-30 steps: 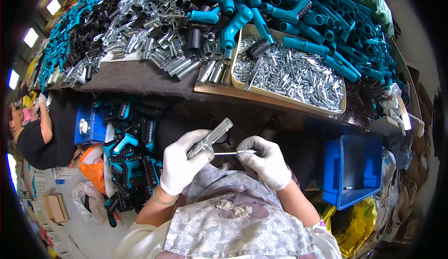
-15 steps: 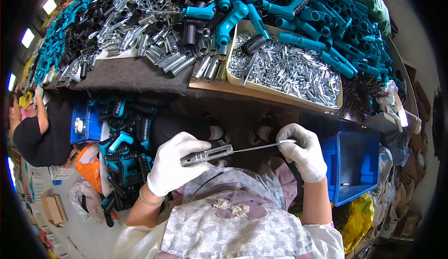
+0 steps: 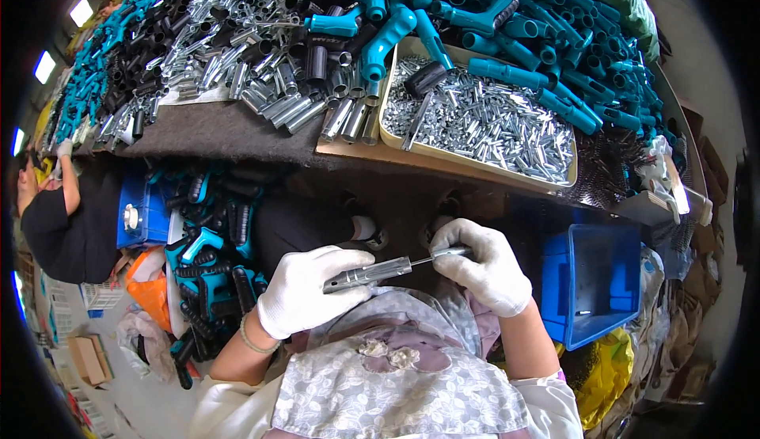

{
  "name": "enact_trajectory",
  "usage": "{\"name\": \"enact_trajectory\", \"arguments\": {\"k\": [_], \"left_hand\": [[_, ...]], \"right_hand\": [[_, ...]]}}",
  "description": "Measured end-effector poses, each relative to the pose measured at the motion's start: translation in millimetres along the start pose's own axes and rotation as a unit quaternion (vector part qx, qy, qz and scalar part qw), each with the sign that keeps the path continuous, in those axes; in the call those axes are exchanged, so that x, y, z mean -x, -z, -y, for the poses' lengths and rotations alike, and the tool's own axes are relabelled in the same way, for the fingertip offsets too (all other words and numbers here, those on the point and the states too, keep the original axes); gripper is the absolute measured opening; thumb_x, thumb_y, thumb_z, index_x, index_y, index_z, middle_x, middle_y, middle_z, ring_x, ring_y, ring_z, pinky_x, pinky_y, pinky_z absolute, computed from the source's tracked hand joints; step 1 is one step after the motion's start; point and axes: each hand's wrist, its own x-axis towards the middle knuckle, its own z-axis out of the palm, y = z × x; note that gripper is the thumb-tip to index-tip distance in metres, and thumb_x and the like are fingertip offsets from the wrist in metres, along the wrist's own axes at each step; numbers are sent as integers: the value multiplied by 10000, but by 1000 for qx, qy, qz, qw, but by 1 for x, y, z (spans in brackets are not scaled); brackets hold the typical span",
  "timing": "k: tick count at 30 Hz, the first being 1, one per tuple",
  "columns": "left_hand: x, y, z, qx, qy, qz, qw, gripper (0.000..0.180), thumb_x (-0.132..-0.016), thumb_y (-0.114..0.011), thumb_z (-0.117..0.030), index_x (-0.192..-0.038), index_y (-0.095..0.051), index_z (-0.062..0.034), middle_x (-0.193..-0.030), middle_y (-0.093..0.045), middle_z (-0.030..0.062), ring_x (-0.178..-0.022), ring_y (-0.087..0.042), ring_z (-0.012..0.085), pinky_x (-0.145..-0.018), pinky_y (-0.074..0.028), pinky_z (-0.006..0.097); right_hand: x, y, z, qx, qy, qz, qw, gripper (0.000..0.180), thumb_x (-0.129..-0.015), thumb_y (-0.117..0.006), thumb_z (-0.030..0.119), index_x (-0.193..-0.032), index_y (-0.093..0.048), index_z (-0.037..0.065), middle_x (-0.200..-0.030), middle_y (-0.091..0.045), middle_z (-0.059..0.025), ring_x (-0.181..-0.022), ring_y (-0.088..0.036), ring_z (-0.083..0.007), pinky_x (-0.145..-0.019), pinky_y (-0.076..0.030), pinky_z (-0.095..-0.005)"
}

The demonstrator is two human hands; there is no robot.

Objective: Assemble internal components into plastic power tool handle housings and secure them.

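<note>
My left hand (image 3: 307,290), in a white glove, is closed round a slotted silver metal tube (image 3: 369,273) held level above my lap. My gloved right hand (image 3: 484,268) pinches a small metal piece (image 3: 453,252) between thumb and fingers. From it a thin metal rod (image 3: 423,261) runs to the tube's right end, and only a short length shows between the two. How far the rod reaches inside the tube is hidden.
Ahead, the bench holds a cream tray (image 3: 475,160) of small metal parts, loose silver tubes (image 3: 291,113) and teal housings (image 3: 388,41). A blue bin (image 3: 603,324) stands at right, teal-and-black handles (image 3: 207,269) pile at left. A co-worker (image 3: 67,225) is far left.
My right hand has moved left toward the tube, and far less of the rod shows. My left hand and the tube have shifted slightly right and down.
</note>
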Motion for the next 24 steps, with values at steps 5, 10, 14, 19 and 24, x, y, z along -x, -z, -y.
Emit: {"name": "enact_trajectory", "arguments": {"k": [5, 10, 14, 19, 24], "left_hand": [[-3, 1, 4, -9, -74, 2, 997, 346, -747, -835, -173, -1036, -720, -22, -929, -719, 139, -764, -720, 269, -670, -581, 312], [-4, -3, 3, 26, -40, 11, 999, 346, -747, -835, -167, -1033, -721, -8, -936, -722, 147, -770, -717, 278, -663, -575, 314], [-1, -6, 12, 88, -49, 7, 995, 323, -748, -831, -142, -1013, -721, 8, -923, -723, 160, -769, -714, 286, -668, -569, 325], [-1, -9, 9, 97, -16, 23, 995, 291, -753, -818, -108, -999, -721, 16, -909, -725, 161, -770, -716, 284, -679, -567, 326], [0, -11, 5, 88, -9, 5, 996, 283, -759, -809, -94, -1006, -721, 14, -903, -724, 162, -768, -715, 282, -680, -565, 324]], "right_hand": [[0, -3, -1, 21, 37, 24, 999, 204, -821, -689, 137, -963, -641, -2, -852, -672, -98, -780, -641, -167, -757, -518, -304], [1, -14, -6, 51, 101, 34, 993, 216, -846, -706, 153, -972, -609, 7, -851, -610, -64, -730, -582, -147, -700, -489, -283], [2, -19, -12, 114, 194, 17, 974, 286, -885, -720, 201, -1048, -555, 35, -847, -631, -157, -780, -675, -330, -720, -535, -353], [3, -20, -14, 194, 207, 25, 959, 290, -901, -708, 221, -1048, -541, 35, -837, -630, -153, -784, -666, -354, -701, -530, -379], [4, -30, -27, -134, 155, 20, 979, 510, -1017, -518, 397, -1285, -517, -37, -1081, -676, -142, -1014, -642, -207, -943, -488, -340]]}}
